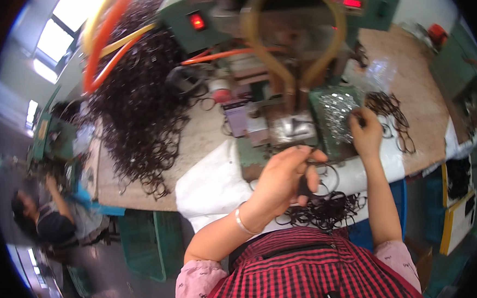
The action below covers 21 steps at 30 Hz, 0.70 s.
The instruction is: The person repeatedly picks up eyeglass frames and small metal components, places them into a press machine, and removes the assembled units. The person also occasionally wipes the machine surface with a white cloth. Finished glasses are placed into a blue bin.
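My left hand (282, 180), with a bracelet at its wrist, is in front of the machine's work plate (293, 129). Its fingers are curled around a thin dark loop (335, 174). Under that hand lies a pile of similar dark loops (327, 212). At the right edge of a green tray (328, 143), my right hand (367, 133) has its fingertips pressed together over small shiny metal pieces (339, 113). What it pinches, if anything, is hidden.
A large heap of dark loops (137, 100) covers the table's left side. More loops (389, 109) lie right of the tray. Yellowish hoses (343, 22) arch above the plate. A white cloth (210, 181) hangs at the front edge. Another person (51, 215) sits far left.
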### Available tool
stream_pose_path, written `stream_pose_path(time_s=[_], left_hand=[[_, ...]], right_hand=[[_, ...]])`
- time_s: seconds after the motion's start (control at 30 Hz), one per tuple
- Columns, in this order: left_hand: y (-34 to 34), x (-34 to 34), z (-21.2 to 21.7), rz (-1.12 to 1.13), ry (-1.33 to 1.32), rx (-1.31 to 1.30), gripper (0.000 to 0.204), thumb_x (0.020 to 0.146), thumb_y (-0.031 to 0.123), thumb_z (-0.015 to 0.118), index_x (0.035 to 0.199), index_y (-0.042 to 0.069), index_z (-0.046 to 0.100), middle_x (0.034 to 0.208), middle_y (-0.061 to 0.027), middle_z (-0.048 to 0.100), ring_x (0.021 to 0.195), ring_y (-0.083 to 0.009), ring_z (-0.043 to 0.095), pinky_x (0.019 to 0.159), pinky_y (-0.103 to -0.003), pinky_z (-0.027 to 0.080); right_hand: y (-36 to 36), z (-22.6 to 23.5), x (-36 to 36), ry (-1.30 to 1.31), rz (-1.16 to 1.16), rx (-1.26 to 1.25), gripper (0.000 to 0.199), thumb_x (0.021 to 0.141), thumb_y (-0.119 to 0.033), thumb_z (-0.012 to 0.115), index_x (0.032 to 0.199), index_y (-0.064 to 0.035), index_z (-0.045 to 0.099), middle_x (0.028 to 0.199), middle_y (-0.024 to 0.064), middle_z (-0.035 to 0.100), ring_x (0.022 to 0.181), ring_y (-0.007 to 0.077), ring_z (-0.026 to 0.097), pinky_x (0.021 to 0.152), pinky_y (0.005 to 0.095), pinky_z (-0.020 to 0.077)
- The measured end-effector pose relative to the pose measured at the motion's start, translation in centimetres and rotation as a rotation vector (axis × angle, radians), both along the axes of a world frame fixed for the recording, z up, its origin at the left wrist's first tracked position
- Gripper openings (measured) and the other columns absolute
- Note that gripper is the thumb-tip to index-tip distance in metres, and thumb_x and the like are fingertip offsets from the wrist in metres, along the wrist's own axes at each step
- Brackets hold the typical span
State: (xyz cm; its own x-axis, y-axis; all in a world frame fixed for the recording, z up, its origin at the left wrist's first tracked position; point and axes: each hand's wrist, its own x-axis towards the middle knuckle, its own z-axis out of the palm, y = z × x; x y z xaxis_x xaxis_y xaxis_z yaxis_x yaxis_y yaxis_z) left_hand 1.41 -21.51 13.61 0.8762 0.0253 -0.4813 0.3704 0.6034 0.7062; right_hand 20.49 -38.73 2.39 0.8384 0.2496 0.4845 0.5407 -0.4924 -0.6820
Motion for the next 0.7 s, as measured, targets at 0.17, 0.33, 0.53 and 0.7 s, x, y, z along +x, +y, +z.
stream_pose_path(time_s=[0.17,0.33,0.53,0.7], left_hand=[[0.6,-0.2,-1.1,-0.063,-0.077,0.004,0.042,0.106,0.035,0.038,0.111,0.0,0.06,0.062,-0.007,0.058,0.046,-0.0094,0.047,0.035,-0.02,0.033],[3.7,-3.8,-3.5,-0.086,-0.302,0.749,0.023,0.1,0.02,0.056,0.109,0.001,0.065,0.081,-0.0093,0.069,0.071,-0.0152,0.065,0.06,-0.029,0.052],[19.2,-4.5,-8.3,0.124,-0.058,2.282,0.015,0.087,0.007,0.063,0.1,0.001,0.067,0.098,-0.0154,0.066,0.088,-0.0316,0.065,0.073,-0.038,0.055],[30.1,-0.8,-17.2,-0.147,0.786,2.331,0.016,0.088,0.009,0.057,0.098,0.002,0.068,0.099,-0.0115,0.066,0.097,-0.0257,0.065,0.075,-0.035,0.056]], right_hand=[[0.8,2.2,-1.6,0.276,0.036,0.202,0.011,0.083,-0.006,0.067,0.093,-0.0008,0.066,0.081,0.0058,0.068,0.077,0.0149,0.063,0.071,0.0285,0.0487],[-0.2,1.0,-1.6,0.22,0.052,0.116,0.01,0.083,-0.003,0.068,0.093,-0.0005,0.068,0.085,0.0043,0.068,0.079,0.0119,0.062,0.073,0.0246,0.0485],[-0.3,1.6,-2.6,0.225,0.086,0.155,0.014,0.083,-0.004,0.07,0.097,-0.0005,0.072,0.09,0.0082,0.07,0.082,0.0148,0.064,0.079,0.0276,0.0501],[2.3,1.8,-2.3,0.323,0.153,0.143,0.014,0.082,-0.005,0.072,0.095,-0.0006,0.073,0.092,0.0092,0.072,0.082,0.0154,0.065,0.079,0.0265,0.0496]])
